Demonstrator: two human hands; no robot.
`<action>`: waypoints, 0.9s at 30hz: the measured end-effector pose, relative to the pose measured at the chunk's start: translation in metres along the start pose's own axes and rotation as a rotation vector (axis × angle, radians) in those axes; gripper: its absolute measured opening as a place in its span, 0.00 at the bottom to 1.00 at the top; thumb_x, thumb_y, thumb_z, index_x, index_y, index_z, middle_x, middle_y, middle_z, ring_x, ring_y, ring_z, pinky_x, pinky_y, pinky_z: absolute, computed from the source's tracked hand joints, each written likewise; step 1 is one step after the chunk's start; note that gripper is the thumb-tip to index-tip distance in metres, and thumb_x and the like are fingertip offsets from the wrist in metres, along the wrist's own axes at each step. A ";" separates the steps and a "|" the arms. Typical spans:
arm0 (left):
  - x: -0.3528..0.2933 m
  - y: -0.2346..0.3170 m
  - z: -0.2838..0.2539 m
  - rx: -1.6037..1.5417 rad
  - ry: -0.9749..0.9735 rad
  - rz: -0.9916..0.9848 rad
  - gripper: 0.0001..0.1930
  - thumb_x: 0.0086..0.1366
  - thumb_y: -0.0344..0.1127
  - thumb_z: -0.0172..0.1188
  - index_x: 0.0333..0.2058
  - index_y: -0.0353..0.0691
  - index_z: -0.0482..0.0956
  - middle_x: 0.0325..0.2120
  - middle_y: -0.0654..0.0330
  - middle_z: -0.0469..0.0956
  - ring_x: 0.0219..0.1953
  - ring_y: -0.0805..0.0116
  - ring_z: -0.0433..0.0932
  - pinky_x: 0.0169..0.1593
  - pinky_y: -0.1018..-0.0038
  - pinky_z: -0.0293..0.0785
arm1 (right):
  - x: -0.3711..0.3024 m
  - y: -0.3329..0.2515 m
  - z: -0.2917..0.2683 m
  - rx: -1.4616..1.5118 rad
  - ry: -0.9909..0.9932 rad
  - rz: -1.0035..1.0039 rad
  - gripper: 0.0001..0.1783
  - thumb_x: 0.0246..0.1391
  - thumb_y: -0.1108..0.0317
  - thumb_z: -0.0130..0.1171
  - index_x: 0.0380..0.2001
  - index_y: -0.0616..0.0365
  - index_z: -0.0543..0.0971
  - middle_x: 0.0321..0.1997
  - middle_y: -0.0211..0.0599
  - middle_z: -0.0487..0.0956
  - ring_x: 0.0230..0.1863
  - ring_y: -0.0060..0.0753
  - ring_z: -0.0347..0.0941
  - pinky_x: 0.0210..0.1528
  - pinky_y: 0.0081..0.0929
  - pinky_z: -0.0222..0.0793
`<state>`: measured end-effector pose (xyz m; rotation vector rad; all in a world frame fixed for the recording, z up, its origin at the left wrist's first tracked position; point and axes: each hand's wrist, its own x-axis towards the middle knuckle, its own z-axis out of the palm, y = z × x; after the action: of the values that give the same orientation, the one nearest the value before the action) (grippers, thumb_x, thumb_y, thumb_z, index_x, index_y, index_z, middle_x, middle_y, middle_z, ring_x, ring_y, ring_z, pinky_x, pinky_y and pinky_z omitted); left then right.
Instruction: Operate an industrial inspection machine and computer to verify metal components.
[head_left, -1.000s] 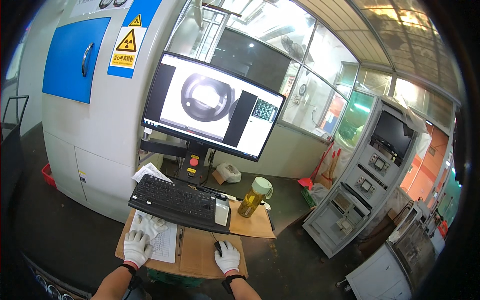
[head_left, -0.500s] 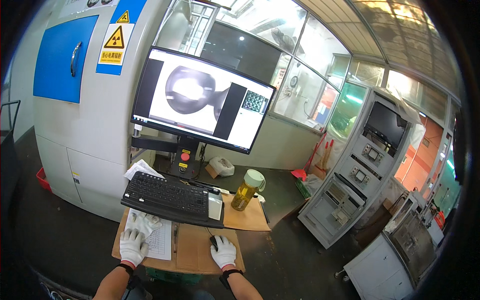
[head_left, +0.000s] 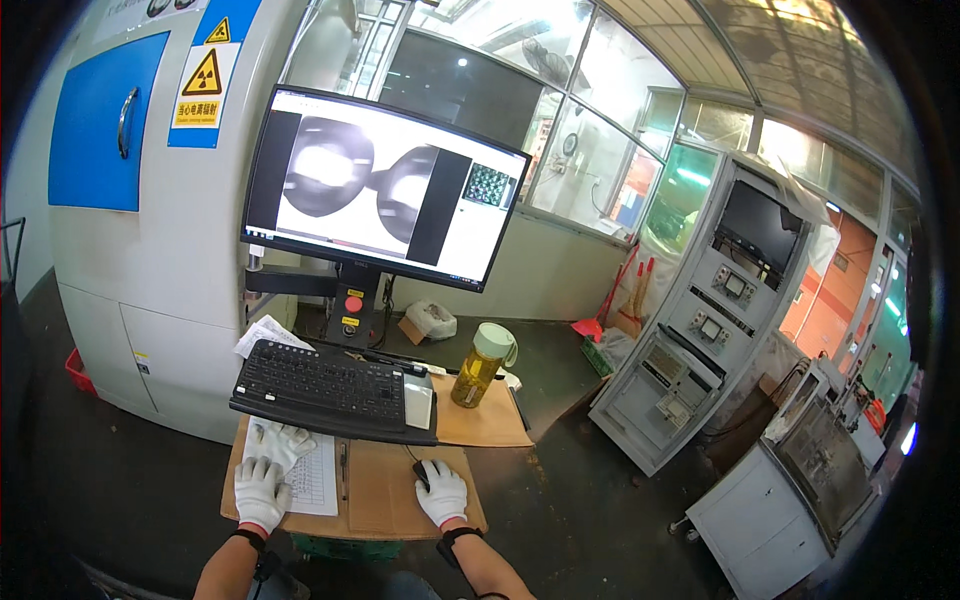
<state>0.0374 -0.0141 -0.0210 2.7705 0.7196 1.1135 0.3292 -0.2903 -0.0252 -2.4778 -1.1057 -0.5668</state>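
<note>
Screen point(head_left: 383, 190) image shifted: more of second dark shape point(head_left: 407, 195) now shown (view seemingly being panned). Mouse point(head_left: 422, 474) on table point(head_left: 385, 500) gripped by right hand point(head_left: 442, 494); paper point(head_left: 316, 485) touched by left hand point(head_left: 262, 494), fingers loosely spread.

You have one gloved left hand point(head_left: 262, 493) and one gloved right hand point(head_left: 441, 493), two in all, and two black wristbands point(head_left: 249, 541). Before you are one mouse point(head_left: 421, 474), one keyboard point(head_left: 322, 386), one pen point(head_left: 343, 472), one capped bottle point(head_left: 477, 375) and one red button point(head_left: 353, 304). You face one lit monitor point(head_left: 375, 185) and one large dark screen point(head_left: 758, 222), plus two yellow warning triangles point(head_left: 202, 75) and one blue door point(head_left: 98, 130).
</note>
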 end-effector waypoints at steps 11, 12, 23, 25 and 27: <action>-0.002 -0.002 0.001 0.037 -0.010 0.001 0.21 0.54 0.44 0.65 0.46 0.40 0.82 0.50 0.48 0.80 0.57 0.41 0.72 0.63 0.47 0.65 | 0.001 -0.004 -0.007 -0.013 -0.047 0.022 0.29 0.59 0.52 0.65 0.63 0.45 0.79 0.64 0.44 0.80 0.53 0.55 0.82 0.56 0.51 0.78; -0.002 -0.001 0.001 0.037 -0.010 0.001 0.21 0.54 0.44 0.65 0.46 0.40 0.82 0.50 0.48 0.80 0.57 0.41 0.72 0.63 0.47 0.65 | 0.001 -0.004 -0.007 -0.015 -0.040 0.016 0.29 0.59 0.52 0.64 0.63 0.45 0.79 0.64 0.44 0.80 0.53 0.55 0.82 0.56 0.51 0.78; -0.001 0.000 -0.001 0.042 0.005 0.010 0.20 0.56 0.44 0.64 0.45 0.40 0.82 0.50 0.48 0.80 0.57 0.41 0.73 0.62 0.47 0.65 | 0.001 -0.004 -0.006 -0.026 -0.030 0.004 0.28 0.59 0.52 0.64 0.62 0.42 0.79 0.62 0.43 0.80 0.51 0.55 0.82 0.54 0.51 0.78; -0.002 -0.001 0.000 0.045 0.009 0.014 0.20 0.56 0.44 0.64 0.45 0.41 0.82 0.50 0.48 0.80 0.57 0.41 0.73 0.62 0.47 0.65 | 0.002 -0.005 -0.007 -0.013 -0.007 -0.008 0.27 0.57 0.54 0.66 0.60 0.43 0.81 0.62 0.43 0.81 0.50 0.56 0.81 0.53 0.51 0.78; -0.001 -0.001 0.000 0.047 0.014 0.018 0.20 0.56 0.44 0.64 0.45 0.41 0.82 0.50 0.48 0.80 0.57 0.41 0.73 0.63 0.47 0.65 | 0.002 -0.004 -0.007 -0.013 -0.003 -0.014 0.27 0.58 0.54 0.66 0.60 0.42 0.80 0.61 0.43 0.81 0.50 0.55 0.82 0.53 0.51 0.78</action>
<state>0.0360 -0.0139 -0.0216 2.8159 0.7339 1.1354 0.3252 -0.2900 -0.0173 -2.4848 -1.1244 -0.5755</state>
